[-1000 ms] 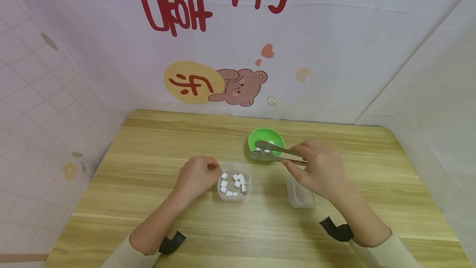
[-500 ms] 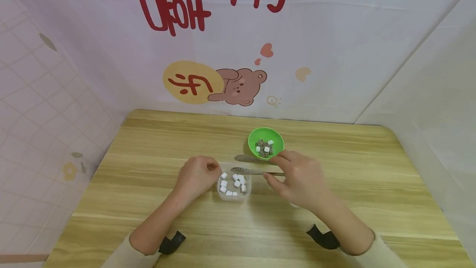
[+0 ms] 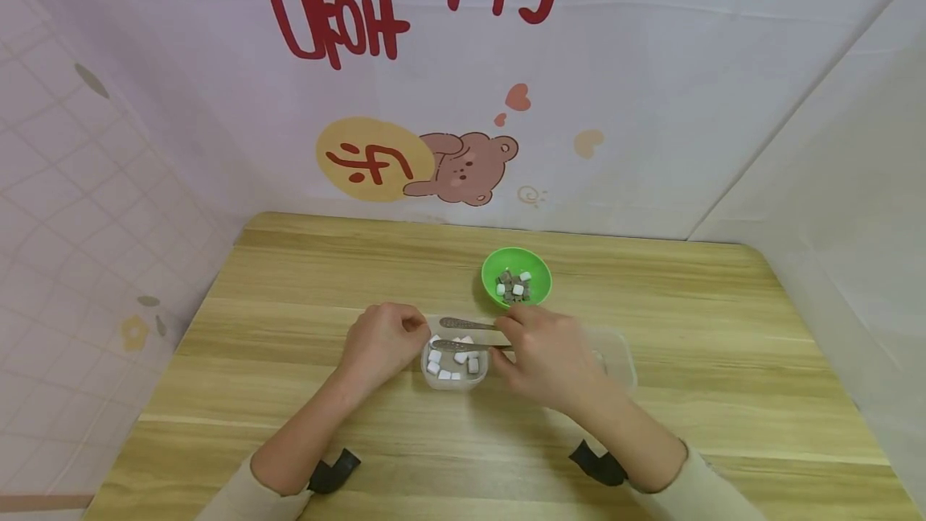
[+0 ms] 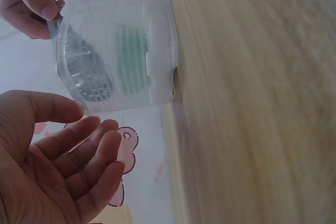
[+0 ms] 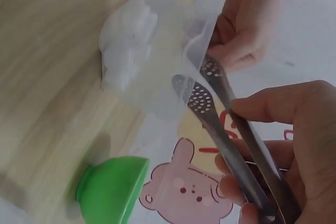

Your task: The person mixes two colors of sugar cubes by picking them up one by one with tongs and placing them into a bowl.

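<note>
My left hand (image 3: 382, 348) pinches the rim of a small clear plastic container (image 3: 456, 383) between thumb and forefinger, at its left corner. Several white cubes (image 3: 435, 357) lie on the container's floor. Metal tongs (image 5: 226, 145) with perforated tips are held in my right hand (image 3: 553, 356), thumb on one arm and fingers on the other. Their tips stand apart over the container's opening, with nothing seen between them. Behind it, a green bowl (image 3: 538, 265) holds several brown cubes (image 3: 506, 276) and a few white ones (image 3: 518, 290).
A second clear container (image 3: 628, 356) stands to the right, partly hidden by my right hand and forearm. The wooden table (image 3: 347, 264) ends at a white printed curtain (image 3: 637, 87) at the back. A black strap piece (image 3: 599, 465) sits by the right wrist.
My right hand has carried the tongs from above the green bowl leftward and toward me, over the container of white cubes. The bowl's contents have come into view. My left hand has stayed put.
</note>
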A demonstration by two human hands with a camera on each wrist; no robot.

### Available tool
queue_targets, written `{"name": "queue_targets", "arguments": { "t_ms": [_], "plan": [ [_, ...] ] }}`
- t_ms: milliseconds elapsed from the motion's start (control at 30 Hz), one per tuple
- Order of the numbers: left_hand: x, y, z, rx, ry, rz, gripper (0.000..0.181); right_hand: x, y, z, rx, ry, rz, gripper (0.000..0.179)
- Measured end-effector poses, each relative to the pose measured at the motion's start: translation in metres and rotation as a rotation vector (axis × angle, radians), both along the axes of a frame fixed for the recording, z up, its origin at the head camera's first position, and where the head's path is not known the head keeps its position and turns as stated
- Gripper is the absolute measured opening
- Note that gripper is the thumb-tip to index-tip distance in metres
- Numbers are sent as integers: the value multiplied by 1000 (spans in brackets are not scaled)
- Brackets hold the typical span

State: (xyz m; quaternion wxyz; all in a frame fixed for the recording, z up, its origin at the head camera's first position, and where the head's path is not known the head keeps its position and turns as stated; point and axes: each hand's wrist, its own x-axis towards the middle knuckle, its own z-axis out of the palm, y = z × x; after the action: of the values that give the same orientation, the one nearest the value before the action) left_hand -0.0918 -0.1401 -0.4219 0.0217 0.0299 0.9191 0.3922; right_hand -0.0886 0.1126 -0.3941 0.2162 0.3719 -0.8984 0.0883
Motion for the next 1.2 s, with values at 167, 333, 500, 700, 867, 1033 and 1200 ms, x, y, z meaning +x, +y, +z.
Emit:
{"name": "queue_targets", "arguments": {
  "t_ms": [167,333,500,700,867,1033,1200],
  "plan": [
    [0,-1,0,6,-4,-9,15,3,-11,-4,35,1,1,19],
    [1,-1,0,4,-9,-14,15,4,-17,-10,67,5,-11,21],
    [0,-1,0,2,-15,-11,15,5,-21,-13,92,9,-18,22],
    [0,-1,0,-1,-8,-12,14,6,-24,-12,116,20,-39,21],
    [-1,-1,-1,3,-9,-11,13,6,-27,-10,138,37,-35,17],
    [0,-1,-1,16,-12,-13,13,6,-28,-9,138,58,-26,14],
    [1,-2,-1,19,-16,-11,14,6,-29,-9,146,83,-14,13]
  ]
}}
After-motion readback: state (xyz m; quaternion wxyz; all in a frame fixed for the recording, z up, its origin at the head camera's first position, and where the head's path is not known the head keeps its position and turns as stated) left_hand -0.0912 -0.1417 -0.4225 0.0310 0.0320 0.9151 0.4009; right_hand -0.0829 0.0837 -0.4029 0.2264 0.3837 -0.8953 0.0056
